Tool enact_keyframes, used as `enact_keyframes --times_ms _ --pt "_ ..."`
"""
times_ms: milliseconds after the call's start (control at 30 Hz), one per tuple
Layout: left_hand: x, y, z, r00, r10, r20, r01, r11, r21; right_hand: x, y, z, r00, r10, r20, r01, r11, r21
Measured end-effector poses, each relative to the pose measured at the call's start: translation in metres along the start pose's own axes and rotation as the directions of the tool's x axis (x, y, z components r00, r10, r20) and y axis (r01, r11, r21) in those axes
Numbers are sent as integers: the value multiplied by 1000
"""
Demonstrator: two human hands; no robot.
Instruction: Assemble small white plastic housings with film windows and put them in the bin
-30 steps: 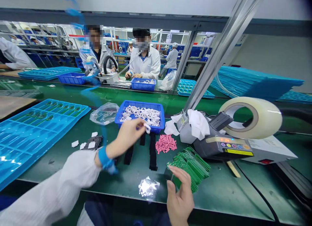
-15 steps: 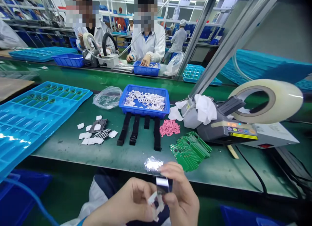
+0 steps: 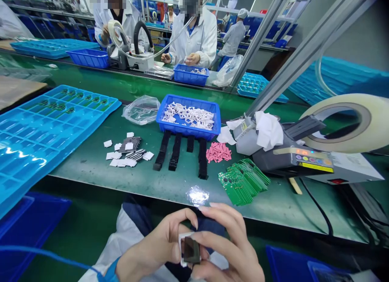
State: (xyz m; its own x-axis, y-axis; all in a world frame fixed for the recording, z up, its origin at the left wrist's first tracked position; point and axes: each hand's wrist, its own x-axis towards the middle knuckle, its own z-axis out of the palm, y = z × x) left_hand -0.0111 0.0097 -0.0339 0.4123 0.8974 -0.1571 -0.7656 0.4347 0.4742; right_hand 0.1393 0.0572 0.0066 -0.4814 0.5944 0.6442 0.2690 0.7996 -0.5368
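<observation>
- Left hand (image 3: 152,249): fingers closed in a pinch on the edge of a small white frame (image 3: 182,260), blue strap (image 3: 113,270) on that wrist.
- Right hand (image 3: 235,243): fingers curled in and gripping the dark rectangular piece (image 3: 191,251), which sits right up against the frame. Can't really tell if it's seated, fingers cover part of it.
- Both bits are up in the hands, just off the near edge of the green table (image 3: 91,168).
- Nearest on the table: a shiny clear pile (image 3: 198,195), with fanned green boards (image 3: 243,182) to its right.
- Bit further: pink pieces (image 3: 219,152), rows of black pieces (image 3: 202,158), and a messy white-and-black heap (image 3: 129,147) off left.
- Behind those: blue bin (image 3: 188,131) full of white frames, crinkly plastic bag (image 3: 141,110) beside it.
- Far left, big blue tray (image 3: 57,142); right, tape dispenser (image 3: 291,158).
- Across the way, two people in white coats at their own stuff.
</observation>
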Motion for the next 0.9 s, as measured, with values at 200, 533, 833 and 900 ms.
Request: enact_keyframes --times_ms 200,533,833,900 --pt "-7 5 1 999 24 32 -23 999 -41 4 -7 3 999 -27 37 29 998 -57" --pt "-20 9 -8 999 44 18 -42 997 -60 20 -14 0 968 -113 226 157 970 -187" --pt "-38 19 -13 885 404 -231 -408 912 29 46 -26 38 970 -102 219 138 978 -157" --pt "-45 24 -19 821 439 -366 -458 888 38 53 -26 56 971 -72 226 92 993 -76"
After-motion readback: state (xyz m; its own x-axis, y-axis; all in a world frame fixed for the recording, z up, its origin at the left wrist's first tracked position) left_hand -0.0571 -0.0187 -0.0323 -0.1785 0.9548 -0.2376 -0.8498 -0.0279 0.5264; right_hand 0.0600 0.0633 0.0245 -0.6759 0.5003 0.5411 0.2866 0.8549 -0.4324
